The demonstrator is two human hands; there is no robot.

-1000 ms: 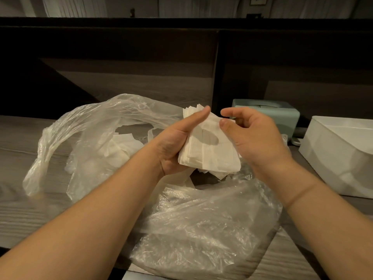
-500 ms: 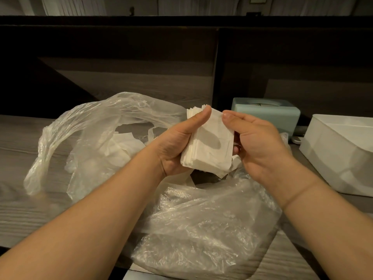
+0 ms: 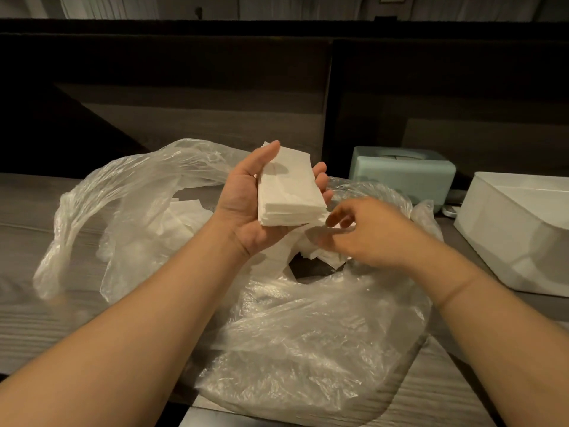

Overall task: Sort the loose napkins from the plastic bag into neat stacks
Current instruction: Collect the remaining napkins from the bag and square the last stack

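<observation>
A neat stack of napkins is lying in the palm of the left hand, which is holding it above the bag with the thumb along one side and the fingers curling up on the other. The right hand is reaching down with loosely bent, blurred fingers to the loose napkins in the bag's opening; whether it is pinching one I cannot tell. The bag is lying on the table, near a green box and a white bin.
</observation>
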